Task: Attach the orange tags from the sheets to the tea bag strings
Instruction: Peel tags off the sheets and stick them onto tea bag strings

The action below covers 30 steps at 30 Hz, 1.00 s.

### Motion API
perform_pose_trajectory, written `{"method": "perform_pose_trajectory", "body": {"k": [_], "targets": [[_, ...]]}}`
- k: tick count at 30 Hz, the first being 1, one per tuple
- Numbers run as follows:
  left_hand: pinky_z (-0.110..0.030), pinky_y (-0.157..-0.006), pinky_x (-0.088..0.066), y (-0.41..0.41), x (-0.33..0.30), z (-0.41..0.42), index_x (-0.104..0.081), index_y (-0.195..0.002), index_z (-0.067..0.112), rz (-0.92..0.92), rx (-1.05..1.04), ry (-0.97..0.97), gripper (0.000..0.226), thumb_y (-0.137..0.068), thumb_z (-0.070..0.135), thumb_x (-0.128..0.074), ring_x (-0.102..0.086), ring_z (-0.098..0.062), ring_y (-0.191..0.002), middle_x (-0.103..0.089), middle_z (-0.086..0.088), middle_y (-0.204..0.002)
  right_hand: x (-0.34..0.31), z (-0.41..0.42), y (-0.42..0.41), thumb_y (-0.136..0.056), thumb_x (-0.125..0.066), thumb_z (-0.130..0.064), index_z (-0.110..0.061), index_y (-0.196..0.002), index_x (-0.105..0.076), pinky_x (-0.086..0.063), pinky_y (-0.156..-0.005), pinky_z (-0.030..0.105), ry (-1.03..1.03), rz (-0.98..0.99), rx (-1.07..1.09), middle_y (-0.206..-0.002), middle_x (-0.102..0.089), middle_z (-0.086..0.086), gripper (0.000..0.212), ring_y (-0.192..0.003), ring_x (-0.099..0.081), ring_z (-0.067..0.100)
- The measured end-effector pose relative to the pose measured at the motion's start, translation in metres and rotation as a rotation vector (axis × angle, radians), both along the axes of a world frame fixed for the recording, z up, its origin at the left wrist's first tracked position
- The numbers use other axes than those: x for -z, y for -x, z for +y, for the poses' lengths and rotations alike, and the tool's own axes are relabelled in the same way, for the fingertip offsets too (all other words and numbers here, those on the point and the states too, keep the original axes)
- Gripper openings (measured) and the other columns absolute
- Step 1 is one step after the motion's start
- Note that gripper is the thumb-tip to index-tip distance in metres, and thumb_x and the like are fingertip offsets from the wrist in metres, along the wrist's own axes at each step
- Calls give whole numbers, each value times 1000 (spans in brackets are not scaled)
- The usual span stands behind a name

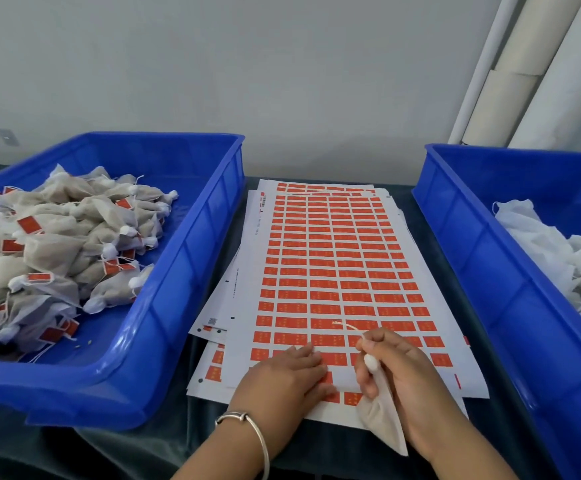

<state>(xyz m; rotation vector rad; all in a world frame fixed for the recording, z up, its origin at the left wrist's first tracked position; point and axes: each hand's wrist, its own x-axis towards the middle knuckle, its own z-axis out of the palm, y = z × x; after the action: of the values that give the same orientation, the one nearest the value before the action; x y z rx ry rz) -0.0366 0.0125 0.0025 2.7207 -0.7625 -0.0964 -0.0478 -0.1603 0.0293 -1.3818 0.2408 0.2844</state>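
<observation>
A stack of white sheets (330, 258) printed with rows of orange tags lies between two blue bins. My left hand (289, 375) rests flat on the near rows of the top sheet, fingers straight. My right hand (400, 379) grips a tea bag (382, 417) by its tied neck; the bag hangs toward me over the sheet's near edge. Its string (346, 326) runs from my fingertips out over the orange tags.
The blue bin on the left (192, 271) holds a heap of tea bags with orange tags on them. The blue bin on the right (462, 258) holds white untagged bags. A dark cloth covers the table. A wall and white pipes stand behind.
</observation>
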Motion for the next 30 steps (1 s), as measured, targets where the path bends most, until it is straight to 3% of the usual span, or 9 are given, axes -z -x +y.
{"method": "perform_pose_trajectory", "body": {"k": [8, 16, 24, 28, 30], "targets": [[-10, -108, -13, 4, 6, -1, -53, -131, 30, -76, -38, 88, 42, -99, 45, -31, -26, 2, -136, -42, 18, -142, 2, 1, 3, -93, -54, -13, -13, -76, -64, -47, -48, 24, 110, -59, -24, -59, -62, 13, 20, -43, -49, 16], [-16, -107, -24, 6, 5, -9, -58, -125, 30, -70, -122, 131, 38, -98, 41, -34, -31, 3, -133, -46, 19, -139, 4, 1, 1, -94, -54, -13, -10, -81, -64, -48, -47, 22, 135, -46, -23, -59, -63, 12, 17, -42, -51, 14], [2, -91, -18, 10, 11, -12, -63, -113, 32, -82, -263, 242, 31, -95, 43, -42, -41, 9, -121, -49, 26, -131, 5, -1, 1, -94, -54, -14, -8, -81, -63, -48, -49, 23, 148, -45, -32, -60, -63, 13, 17, -44, -51, 15], [-1, -87, -35, 10, 6, -10, -56, -92, 33, -65, -396, 386, 8, -93, 37, -50, -46, 11, -92, -44, 33, -103, 5, -1, 1, -94, -54, -14, -8, -82, -63, -47, -49, 23, 143, -37, -24, -61, -64, 13, 16, -43, -52, 15], [-4, -76, -42, 10, 3, -7, -52, -79, 32, -66, -497, 515, 13, -91, 30, -54, -49, 11, -86, -50, 27, -90, 5, -1, 2, -94, -54, -13, -7, -83, -63, -47, -49, 22, 138, -36, -25, -63, -66, 13, 16, -44, -53, 15]]}}
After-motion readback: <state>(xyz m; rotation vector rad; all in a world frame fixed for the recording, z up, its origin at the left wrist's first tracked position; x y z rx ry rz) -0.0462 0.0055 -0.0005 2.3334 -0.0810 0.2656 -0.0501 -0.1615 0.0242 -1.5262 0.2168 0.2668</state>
